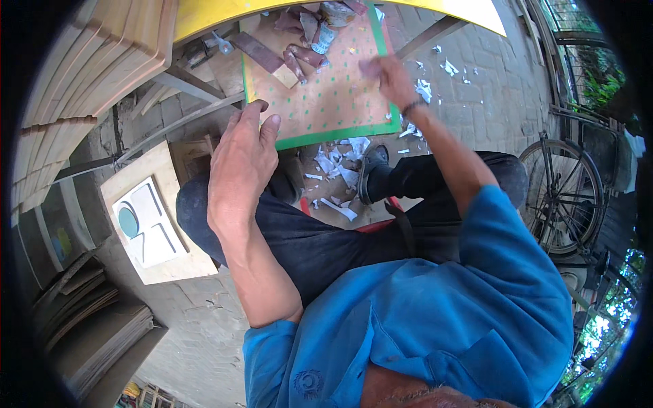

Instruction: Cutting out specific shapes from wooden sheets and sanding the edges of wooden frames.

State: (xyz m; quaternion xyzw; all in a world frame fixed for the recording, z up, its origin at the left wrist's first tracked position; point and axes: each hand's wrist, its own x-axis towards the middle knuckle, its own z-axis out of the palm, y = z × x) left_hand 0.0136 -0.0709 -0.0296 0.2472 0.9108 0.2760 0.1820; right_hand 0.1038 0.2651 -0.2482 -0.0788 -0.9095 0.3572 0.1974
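Observation:
A flat pinkish board [320, 102] with rows of green dots and green-edged borders lies in front of my knees. My left hand [243, 153] is beside its left near corner, thumb and fingers apart, holding nothing. Over the board's right edge is my right hand [398, 85], blurred by motion. Its fingers look closed, with a smeared purplish patch at their tips that I cannot make out. On the board's far left part lie a reddish-brown flat strip [257, 53], curled brown pieces [306, 58] and a small light-blue printed roll [324, 39].
White paper scraps [340, 163] litter the paving under and right of the board. A yellow panel [231, 15] spans the far side. Stacked boards [95, 68] stand left, near a white sheet with a green circle [151, 224]. A bicycle [561, 194] stands right.

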